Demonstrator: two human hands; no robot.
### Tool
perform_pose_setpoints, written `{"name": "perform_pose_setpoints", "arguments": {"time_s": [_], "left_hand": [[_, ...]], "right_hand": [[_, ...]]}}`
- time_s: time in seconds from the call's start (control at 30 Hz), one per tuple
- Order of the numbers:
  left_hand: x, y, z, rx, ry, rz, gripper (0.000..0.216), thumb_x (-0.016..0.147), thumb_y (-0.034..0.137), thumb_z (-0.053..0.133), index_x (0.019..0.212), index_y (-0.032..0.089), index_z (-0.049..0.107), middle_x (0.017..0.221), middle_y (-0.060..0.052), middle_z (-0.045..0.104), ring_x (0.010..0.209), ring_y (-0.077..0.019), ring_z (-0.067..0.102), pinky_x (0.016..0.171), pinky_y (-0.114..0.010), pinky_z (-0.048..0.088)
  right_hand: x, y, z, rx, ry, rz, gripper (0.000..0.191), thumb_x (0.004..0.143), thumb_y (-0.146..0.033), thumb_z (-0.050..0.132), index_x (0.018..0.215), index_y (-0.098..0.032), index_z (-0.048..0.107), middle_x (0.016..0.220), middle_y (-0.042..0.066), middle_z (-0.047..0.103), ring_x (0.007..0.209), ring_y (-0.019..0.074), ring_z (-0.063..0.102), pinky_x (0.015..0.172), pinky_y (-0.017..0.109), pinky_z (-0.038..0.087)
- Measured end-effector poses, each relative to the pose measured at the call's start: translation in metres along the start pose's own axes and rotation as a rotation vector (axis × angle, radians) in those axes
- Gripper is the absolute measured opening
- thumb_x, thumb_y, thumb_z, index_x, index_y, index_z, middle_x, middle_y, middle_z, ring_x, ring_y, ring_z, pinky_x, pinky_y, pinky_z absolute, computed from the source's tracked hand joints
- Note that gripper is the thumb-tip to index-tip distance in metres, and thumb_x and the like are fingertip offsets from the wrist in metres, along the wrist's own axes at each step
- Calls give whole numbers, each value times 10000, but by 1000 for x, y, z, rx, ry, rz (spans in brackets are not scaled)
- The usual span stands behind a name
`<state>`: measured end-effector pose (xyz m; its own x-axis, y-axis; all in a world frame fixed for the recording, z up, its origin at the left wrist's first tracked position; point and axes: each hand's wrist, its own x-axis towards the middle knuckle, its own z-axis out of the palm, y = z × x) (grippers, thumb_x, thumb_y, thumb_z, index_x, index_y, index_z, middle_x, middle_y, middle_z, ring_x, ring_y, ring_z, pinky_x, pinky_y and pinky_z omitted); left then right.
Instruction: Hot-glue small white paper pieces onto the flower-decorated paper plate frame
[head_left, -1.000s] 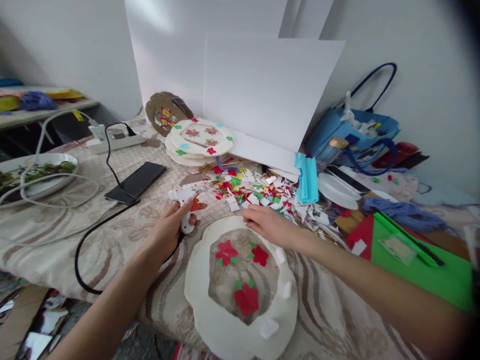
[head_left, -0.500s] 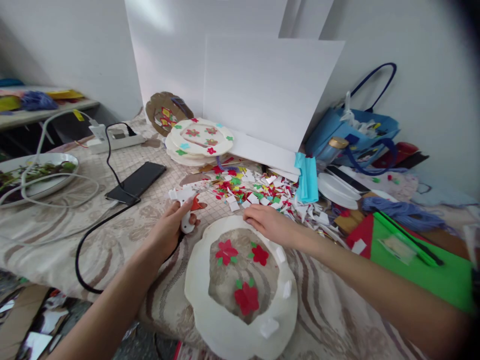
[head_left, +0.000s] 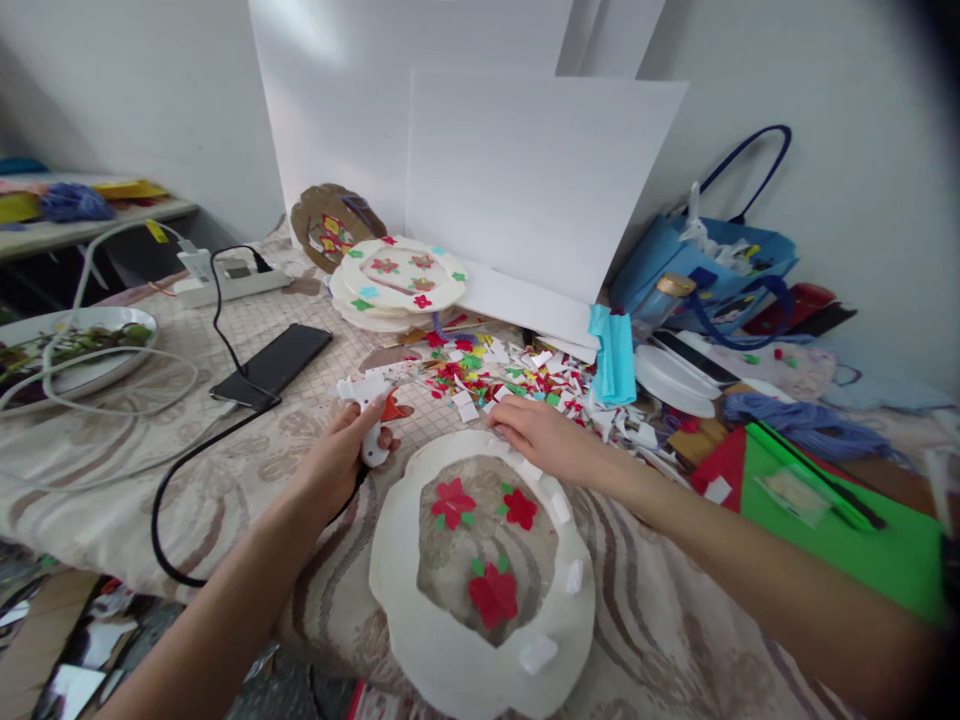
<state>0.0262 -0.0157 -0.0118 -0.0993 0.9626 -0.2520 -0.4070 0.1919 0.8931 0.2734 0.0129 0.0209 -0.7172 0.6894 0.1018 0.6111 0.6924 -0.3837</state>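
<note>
My left hand is wrapped around a white hot glue gun with an orange trigger, its nozzle pointing away over the tablecloth. Below and right of it lies a scalloped white frame, flat at the front of the table. Its clear middle carries red paper flowers with green leaves. Small white blocks stand along the frame's right side. At the far rim, my right hand has its fingers curled and pressed together; they cover whatever is under or between them.
Paper scraps are strewn behind the frame. A finished frame lies farther back, beneath white boards. A phone, a power strip and black cord sit left; a blue bag and green sheet are right.
My right hand has shifted slightly up and back at the frame's far rim, showing more of a white block beside it. The left hand and glue gun have stayed in place.
</note>
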Motion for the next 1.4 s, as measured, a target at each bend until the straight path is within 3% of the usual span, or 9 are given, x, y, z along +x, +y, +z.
{"name": "perform_pose_setpoints", "arguments": {"time_s": [0.2,0.47,0.87,1.0,1.1,1.3,1.4], "left_hand": [[-1,1,1,-16,13,-17,261,716,301,704,866,180,529,678,41,541,468,-51,439,518,-220,488],[0,1,1,14,-3,3,267,736,316,681,898,170,527,851,-7,620,474,-32,432,510,-204,476],[1,4,0,9,34,-8,310,682,346,724,820,182,500,579,55,520,473,-66,472,504,-204,451],[2,10,-4,16,39,69,327,672,346,729,856,178,517,741,19,615,473,-44,446,559,-232,468],[5,13,-14,139,70,181,376,681,415,708,940,189,554,763,15,629,491,-59,457,567,-233,449],[7,11,-40,699,226,447,297,728,459,640,822,180,597,624,5,591,512,-126,486,512,-237,354],[8,7,-46,765,248,502,277,700,426,670,856,207,601,682,0,612,588,-170,551,561,-253,369]], "right_hand": [[-3,2,-3,3,38,-5,184,924,-108,407,923,-172,579,904,53,598,858,175,547,774,291,406],[-6,26,-8,-21,183,15,242,913,-114,388,1053,-162,579,1052,98,614,994,211,559,877,356,422],[-40,25,-16,33,196,70,210,908,-177,435,1045,-181,593,1028,84,639,950,203,588,823,335,449],[-55,23,-19,61,195,127,204,922,-228,438,1036,-195,604,1007,78,646,903,202,600,786,328,455],[-66,23,-19,90,191,160,203,928,-262,440,1018,-199,611,999,72,648,890,198,605,768,315,462],[-86,20,-13,147,195,232,214,913,-278,449,1016,-204,621,1009,71,653,893,201,608,760,316,481],[-94,18,-10,128,199,245,219,907,-266,448,1020,-208,626,1005,69,658,890,204,611,765,323,481]]}}
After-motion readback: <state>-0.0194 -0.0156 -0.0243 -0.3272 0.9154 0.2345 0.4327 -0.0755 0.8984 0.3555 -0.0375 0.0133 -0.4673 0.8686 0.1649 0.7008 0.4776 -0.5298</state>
